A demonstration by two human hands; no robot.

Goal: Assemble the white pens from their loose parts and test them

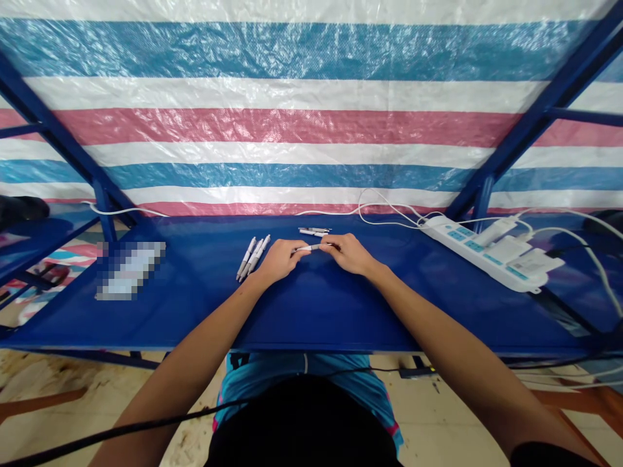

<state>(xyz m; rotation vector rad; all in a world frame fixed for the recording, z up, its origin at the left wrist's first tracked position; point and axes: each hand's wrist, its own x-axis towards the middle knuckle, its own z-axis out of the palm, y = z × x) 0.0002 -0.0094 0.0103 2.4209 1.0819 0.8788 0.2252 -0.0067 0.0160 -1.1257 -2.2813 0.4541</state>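
Note:
My left hand [280,258] and my right hand [351,253] meet over the middle of the blue table [311,305]. Together they grip one white pen [311,247] that lies level between them, each hand closed on one end. A small bunch of white pens [253,257] lies on the table just left of my left hand. Two more pen parts [314,231] lie a little beyond my fingers, nearer the striped sheet.
A white power strip [487,251] with plugged adapters and white cables [389,211] sits at the right rear. A blurred white object [129,269] lies at the left. A striped tarp [302,117] hangs behind, with blue frame bars [530,123] at both sides.

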